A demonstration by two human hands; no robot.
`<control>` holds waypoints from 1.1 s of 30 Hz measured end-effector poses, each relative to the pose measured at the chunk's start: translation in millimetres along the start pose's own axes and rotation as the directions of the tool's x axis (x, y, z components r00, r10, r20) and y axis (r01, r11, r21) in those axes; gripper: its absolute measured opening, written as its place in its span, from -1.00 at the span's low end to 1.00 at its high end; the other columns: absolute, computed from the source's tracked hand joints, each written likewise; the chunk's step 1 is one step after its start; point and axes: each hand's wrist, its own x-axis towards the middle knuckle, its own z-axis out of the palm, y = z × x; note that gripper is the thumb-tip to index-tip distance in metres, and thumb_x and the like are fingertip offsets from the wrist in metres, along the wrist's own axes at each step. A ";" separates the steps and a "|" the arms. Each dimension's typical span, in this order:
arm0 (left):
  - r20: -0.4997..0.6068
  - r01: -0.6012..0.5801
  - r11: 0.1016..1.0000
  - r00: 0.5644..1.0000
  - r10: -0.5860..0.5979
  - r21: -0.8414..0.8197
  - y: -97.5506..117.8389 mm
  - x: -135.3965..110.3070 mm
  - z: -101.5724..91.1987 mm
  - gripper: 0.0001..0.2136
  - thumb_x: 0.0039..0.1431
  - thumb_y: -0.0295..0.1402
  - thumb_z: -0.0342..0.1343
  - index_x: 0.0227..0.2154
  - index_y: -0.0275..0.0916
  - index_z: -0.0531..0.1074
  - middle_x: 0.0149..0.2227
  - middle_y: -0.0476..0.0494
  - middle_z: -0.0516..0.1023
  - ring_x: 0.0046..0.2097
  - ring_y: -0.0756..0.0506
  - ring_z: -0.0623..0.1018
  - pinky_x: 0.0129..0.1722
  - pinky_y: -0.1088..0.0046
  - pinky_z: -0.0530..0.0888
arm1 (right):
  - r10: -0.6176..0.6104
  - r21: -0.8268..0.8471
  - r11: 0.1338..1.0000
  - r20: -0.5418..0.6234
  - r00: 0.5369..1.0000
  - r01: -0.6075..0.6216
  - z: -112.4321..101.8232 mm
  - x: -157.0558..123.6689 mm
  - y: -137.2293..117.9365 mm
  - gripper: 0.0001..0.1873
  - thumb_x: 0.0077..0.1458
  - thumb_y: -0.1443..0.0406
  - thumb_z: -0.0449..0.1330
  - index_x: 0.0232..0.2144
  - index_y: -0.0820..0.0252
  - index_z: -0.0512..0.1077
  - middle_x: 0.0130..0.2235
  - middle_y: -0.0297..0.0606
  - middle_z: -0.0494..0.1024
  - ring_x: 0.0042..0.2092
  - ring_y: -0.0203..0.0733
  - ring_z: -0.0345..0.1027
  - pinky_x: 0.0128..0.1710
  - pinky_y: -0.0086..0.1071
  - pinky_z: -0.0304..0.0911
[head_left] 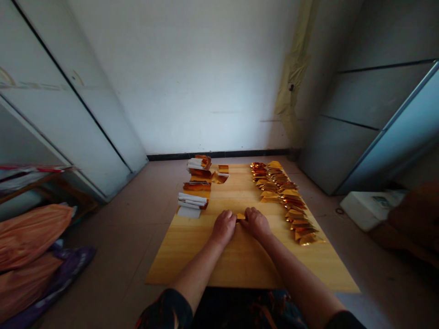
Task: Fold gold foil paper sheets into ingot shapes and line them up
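Note:
My left hand [224,225] and my right hand [255,222] rest close together on a wooden board [192,260], knuckles up, fingers curled. Between them they pinch a small piece of gold foil paper [240,216] pressed against the board. A long row of folded gold pieces [286,201] runs along the board's right side, just right of my right hand. Stacks of flat gold and white sheets [196,187] lie at the far left of the board, beyond my left hand.
The board lies on a tiled floor. White cabinet doors [68,114] stand at the left, grey panels [370,105] at the right. Orange and purple bags [34,246] sit at the left, a white box [370,208] at the right.

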 end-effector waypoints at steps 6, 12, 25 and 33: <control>0.010 0.136 0.991 0.991 -0.136 -0.007 5.7 0.3 0.9 -0.82 0.18 -0.50 -0.07 -0.32 -0.20 0.43 -0.30 -0.13 0.43 -0.21 -0.09 0.40 -0.23 0.43 0.31 | 0.013 -0.077 0.997 -0.058 0.998 -0.017 11.5 -2.4 -8.4 -0.89 0.11 0.28 0.08 -0.29 0.17 0.34 -0.26 -0.23 0.46 -0.22 -0.23 0.34 -0.31 -0.43 0.06; 0.012 0.182 0.983 0.983 -0.182 -0.009 9.4 3.3 -2.0 -0.81 0.20 -0.43 -0.08 -0.22 -0.19 0.42 -0.26 -0.14 0.44 -0.19 -0.11 0.41 -0.22 0.41 0.30 | 0.011 -0.082 0.996 -0.072 0.997 -0.017 16.1 -2.5 -9.1 -0.90 0.13 0.29 0.06 -0.31 0.20 0.34 -0.28 -0.21 0.46 -0.26 -0.24 0.35 -0.32 -0.42 0.04; 0.069 0.139 0.990 0.988 -0.137 -0.024 7.6 3.7 -1.1 -0.73 0.25 -0.43 -0.17 -0.28 -0.19 0.47 -0.27 -0.17 0.45 -0.22 -0.10 0.42 -0.26 0.41 0.24 | -0.123 -0.131 0.984 -0.033 0.992 0.118 16.0 -1.5 1.7 -0.80 0.20 0.41 -0.06 -0.30 0.21 0.36 -0.32 -0.18 0.48 -0.31 -0.24 0.34 -0.37 -0.42 0.03; 0.068 0.130 0.990 0.990 -0.126 -0.057 4.5 3.0 0.1 -0.72 0.23 -0.46 -0.16 -0.28 -0.20 0.48 -0.30 -0.17 0.44 -0.22 -0.09 0.41 -0.24 0.43 0.26 | -0.115 -0.135 0.984 -0.013 0.993 0.112 9.7 -2.2 5.0 -0.82 0.21 0.41 -0.05 -0.29 0.22 0.36 -0.29 -0.17 0.48 -0.28 -0.23 0.34 -0.34 -0.42 0.04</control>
